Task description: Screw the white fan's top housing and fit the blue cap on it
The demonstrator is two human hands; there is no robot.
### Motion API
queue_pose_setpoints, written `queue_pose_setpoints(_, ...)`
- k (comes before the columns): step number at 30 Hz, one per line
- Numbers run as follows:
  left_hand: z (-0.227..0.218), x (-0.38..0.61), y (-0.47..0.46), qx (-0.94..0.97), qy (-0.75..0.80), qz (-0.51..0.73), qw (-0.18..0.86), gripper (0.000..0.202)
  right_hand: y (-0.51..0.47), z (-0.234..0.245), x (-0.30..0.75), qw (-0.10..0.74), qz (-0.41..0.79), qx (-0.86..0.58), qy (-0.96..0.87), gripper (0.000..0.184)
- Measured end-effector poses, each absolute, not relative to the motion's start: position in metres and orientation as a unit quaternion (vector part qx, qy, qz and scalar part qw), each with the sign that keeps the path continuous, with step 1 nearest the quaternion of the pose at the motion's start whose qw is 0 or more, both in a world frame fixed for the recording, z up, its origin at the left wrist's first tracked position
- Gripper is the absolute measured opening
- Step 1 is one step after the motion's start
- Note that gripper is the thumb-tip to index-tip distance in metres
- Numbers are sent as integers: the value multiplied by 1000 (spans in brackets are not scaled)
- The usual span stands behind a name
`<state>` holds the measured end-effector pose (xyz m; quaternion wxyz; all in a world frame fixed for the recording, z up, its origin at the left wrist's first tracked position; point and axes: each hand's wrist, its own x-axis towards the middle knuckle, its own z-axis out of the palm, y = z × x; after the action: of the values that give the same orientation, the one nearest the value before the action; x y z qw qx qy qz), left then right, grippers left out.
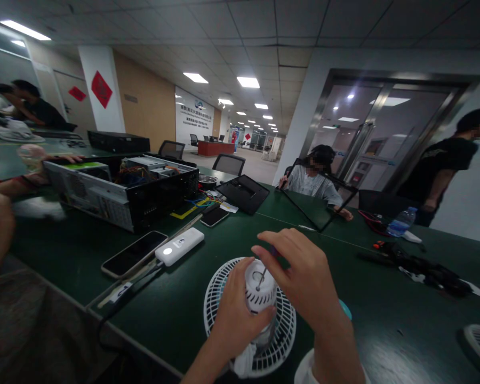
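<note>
A small white electric fan lies face down on the green table, its round grille point(213, 292) flat against the top. Its motor housing point(256, 300) points up, with a ring of vent slots near the top. My left hand point(237, 312) is closed around the side of this housing. Above it, my right hand point(302, 269) pinches a screwdriver point(263, 276) with a thin metal shaft. The tip meets the top of the housing near a round hole. Most of the handle is hidden by my fingers; a bit of purple shows.
Left of the fan lie a white power bank point(181, 247) with a cable, a phone point(135, 254) and another phone point(214, 215). An open computer case point(120, 186) stands beyond, near another person's arms. A bottle point(402, 222) and black tools point(428, 274) are at right. A person sits opposite.
</note>
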<state>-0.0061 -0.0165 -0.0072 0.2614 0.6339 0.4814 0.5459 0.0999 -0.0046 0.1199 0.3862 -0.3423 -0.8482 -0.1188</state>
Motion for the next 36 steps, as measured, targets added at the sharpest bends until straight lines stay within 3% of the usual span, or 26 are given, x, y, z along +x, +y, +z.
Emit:
queue_pose_setpoints(4, -6, -6, -17, 640, 472, 547, 260, 71, -9, 122, 104, 381, -65, -308, -869, 33)
queue_pose_setpoints(9, -8, -6, -16, 636, 482, 543, 263, 72, -6, 120, 101, 397, -124, -312, -854, 16)
queue_pose_setpoints(12, -8, -7, -16, 635, 479, 546, 262, 72, -1, 117, 98, 386, -139, -350, -842, 20)
queue_pose_setpoints(17, -6, -7, -17, 638, 476, 539, 276, 72, -2, 119, 102, 387, -67, -322, -861, 34)
queue_pose_setpoints(22, -5, -7, -17, 630, 480, 539, 287, 72, -2, 119, 99, 394, -109, -327, -852, 20)
queue_pose_setpoints(28, -6, -7, -16, 643, 472, 541, 266, 72, -5, 120, 103, 394, -50, -303, -866, 33)
queue_pose_setpoints(33, -10, -7, -15, 638, 481, 541, 262, 74, -5, 120, 103, 396, -96, -308, -860, 20)
queue_pose_setpoints(36, -10, -7, -15, 640, 475, 544, 263, 73, -7, 122, 103, 390, -108, -323, -856, 23)
